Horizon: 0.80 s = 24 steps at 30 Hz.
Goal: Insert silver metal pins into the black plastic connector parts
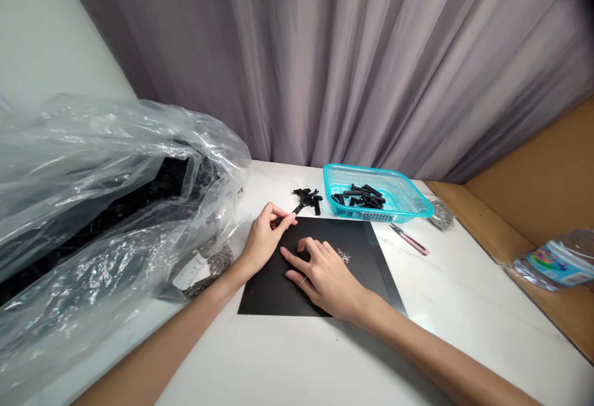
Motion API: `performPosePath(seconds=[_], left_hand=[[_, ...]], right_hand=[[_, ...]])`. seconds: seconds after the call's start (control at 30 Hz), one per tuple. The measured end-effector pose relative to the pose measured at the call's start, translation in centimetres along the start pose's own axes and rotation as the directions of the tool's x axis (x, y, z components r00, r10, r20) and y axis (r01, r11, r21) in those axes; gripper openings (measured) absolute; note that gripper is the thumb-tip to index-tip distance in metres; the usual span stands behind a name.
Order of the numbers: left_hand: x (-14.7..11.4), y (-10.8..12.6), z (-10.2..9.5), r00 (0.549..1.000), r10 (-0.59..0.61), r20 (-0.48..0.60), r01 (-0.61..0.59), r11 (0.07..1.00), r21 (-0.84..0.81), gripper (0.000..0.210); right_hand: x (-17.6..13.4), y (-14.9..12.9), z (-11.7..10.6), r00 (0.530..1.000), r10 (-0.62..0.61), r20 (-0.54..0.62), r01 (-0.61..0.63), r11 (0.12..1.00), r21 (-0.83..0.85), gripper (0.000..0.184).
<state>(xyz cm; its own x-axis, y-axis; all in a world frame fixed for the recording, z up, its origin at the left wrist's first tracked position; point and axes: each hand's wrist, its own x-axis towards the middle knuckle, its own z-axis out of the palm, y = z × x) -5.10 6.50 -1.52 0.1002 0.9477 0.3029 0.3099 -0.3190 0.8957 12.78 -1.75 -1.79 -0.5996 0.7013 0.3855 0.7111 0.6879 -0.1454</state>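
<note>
Pinched between the thumb and fingers of my left hand is a small black plastic part, above the far left edge of a black sheet. A little pile of similar black parts lies just beyond it on the table. My right hand hovers over or rests on the sheet, fingers apart and bent, with nothing visible in them; a ring is on one finger. Beside its knuckles lies a small heap of tiny shiny metal pieces, partly hidden by the hand.
A turquoise basket holding several black parts stands behind the sheet. Right of it lie a pink cutter and a bag of small pieces. Large plastic bags fill the left; a bottle lies in a cardboard box at right.
</note>
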Motion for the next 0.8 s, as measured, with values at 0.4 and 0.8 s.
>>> performPosePath(seconds=[0.4,0.8], left_hand=[[-1.1,2.0,0.9,0.963,-0.038,0.268,0.086,0.981,-0.172,0.072],[-1.9,2.3,2.2,0.933,-0.146,0.329,0.247,0.924,-0.290,0.053]], right_hand=[[-1.7,1.2,-0.4,0.984,0.082,-0.161,-0.058,0.987,0.151,0.024],[-5.1,3.2,-1.3,0.918,0.368,-0.149,-0.239,0.811,0.533,0.015]])
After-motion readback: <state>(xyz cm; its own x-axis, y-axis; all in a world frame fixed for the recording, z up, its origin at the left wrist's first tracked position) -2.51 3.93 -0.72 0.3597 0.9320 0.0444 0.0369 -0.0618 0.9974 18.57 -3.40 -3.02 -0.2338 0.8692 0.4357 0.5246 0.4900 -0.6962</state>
